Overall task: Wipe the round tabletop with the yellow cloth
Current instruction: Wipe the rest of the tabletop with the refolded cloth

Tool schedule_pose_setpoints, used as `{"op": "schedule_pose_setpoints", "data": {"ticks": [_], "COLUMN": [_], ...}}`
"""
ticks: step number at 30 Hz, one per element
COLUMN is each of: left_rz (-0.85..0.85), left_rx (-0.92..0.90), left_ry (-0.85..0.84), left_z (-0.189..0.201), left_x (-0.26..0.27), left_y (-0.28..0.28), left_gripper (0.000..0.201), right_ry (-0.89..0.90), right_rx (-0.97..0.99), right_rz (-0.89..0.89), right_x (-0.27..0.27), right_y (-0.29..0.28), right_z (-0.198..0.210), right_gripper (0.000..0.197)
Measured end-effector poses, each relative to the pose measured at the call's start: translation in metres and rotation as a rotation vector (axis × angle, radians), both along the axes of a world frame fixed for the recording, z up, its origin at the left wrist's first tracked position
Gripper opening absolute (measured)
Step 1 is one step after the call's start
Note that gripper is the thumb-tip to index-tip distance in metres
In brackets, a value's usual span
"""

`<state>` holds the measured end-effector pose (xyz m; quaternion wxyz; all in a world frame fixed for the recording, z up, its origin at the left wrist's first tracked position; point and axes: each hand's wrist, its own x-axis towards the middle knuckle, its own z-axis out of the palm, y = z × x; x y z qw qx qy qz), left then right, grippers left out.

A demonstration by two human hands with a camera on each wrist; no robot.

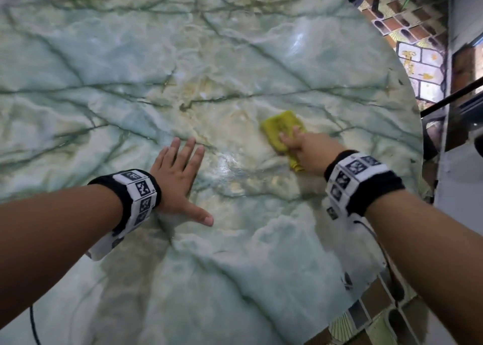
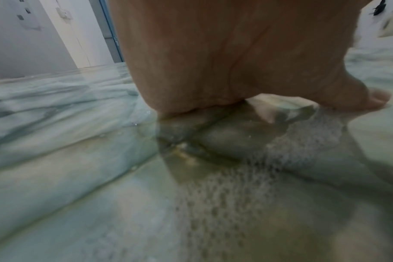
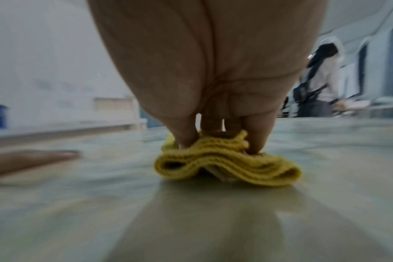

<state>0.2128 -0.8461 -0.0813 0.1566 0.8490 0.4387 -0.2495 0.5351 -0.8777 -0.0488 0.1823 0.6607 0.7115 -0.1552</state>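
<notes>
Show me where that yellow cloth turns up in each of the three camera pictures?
Head view: the yellow cloth lies right of centre on the tabletop, under the right hand.
Left wrist view: not in it; only the left hand flat on the marble.
Right wrist view: centre, folded, under the fingers.
Shared landmark: the green-veined marble tabletop.

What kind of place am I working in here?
Probably a shared indoor hall or dining area, not a home: a large round marble-look tabletop, patterned floor tiles, and another person standing at a far counter.
</notes>
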Motion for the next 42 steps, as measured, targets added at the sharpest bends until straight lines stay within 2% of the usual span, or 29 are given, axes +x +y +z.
{"op": "schedule_pose_setpoints", "data": {"ticks": [2,4,6,8,11,13,15,17,20,24,27,29,31,34,36,38,42], "left_rz": [-0.001,0.001,0.003,-0.001,-0.006,-0.007,-0.004,-0.002,-0.002,-0.003,-0.001,-0.009,-0.018,-0.022,-0.023,-0.021,-0.013], "left_rx": [0.005,0.005,0.006,0.005,0.0,-0.002,-0.009,-0.016,-0.013,-0.017,-0.018,-0.026,-0.023,-0.016,-0.012,0.0,0.011], "left_ry": [0.005,0.012,0.012,0.009,0.009,0.008,0.006,0.008,0.006,-0.009,0.003,0.02,0.025,0.019,0.019,0.017,0.014], "left_z": [-0.001,-0.002,-0.002,-0.002,-0.002,0.0,0.001,0.001,0.0,-0.002,-0.002,-0.001,-0.001,-0.002,-0.003,-0.005,-0.006], "left_x": [0.0,0.001,0.0,-0.001,-0.002,-0.001,-0.001,0.0,0.0,-0.002,-0.003,-0.004,-0.004,-0.003,-0.003,-0.003,-0.003], "left_y": [0.0,0.0,0.0,0.0,-0.001,-0.001,-0.001,0.0,0.001,0.0,0.001,0.003,0.003,0.003,0.002,0.002,0.001], "left_gripper": [0.169,0.171,0.17,0.168,0.167,0.168,0.168,0.168,0.168,0.168,0.167,0.165,0.162,0.159,0.158,0.158,0.156], "right_ry": [-0.09,-0.122,-0.097,0.008,0.081,0.101,0.147,0.104,0.031,-0.023,0.016,0.042,0.051,-0.085,-0.11,-0.111,-0.015], "right_rx": [0.062,0.113,0.122,0.106,0.009,0.024,0.048,0.023,0.058,0.025,-0.011,0.004,0.039,0.062,0.08,0.09,0.059], "right_rz": [-0.092,-0.172,-0.174,-0.104,0.074,0.08,0.056,0.028,-0.125,-0.141,-0.053,-0.06,-0.127,-0.212,-0.278,-0.299,-0.263], "right_x": [0.036,0.041,0.02,-0.017,-0.079,-0.093,-0.077,-0.045,-0.009,-0.027,-0.055,-0.055,-0.03,0.026,0.046,0.044,-0.006], "right_y": [0.02,0.044,0.064,0.072,0.051,0.028,0.02,0.029,0.046,0.045,0.014,-0.011,-0.023,-0.019,-0.013,-0.006,-0.015], "right_z": [0.003,0.003,0.003,0.001,-0.005,-0.009,-0.011,-0.009,-0.002,0.003,-0.003,-0.009,-0.009,-0.002,0.003,0.002,-0.009], "right_gripper": [0.052,0.049,0.053,0.059,0.064,0.07,0.067,0.062,0.055,0.064,0.066,0.067,0.065,0.056,0.052,0.052,0.054]}}
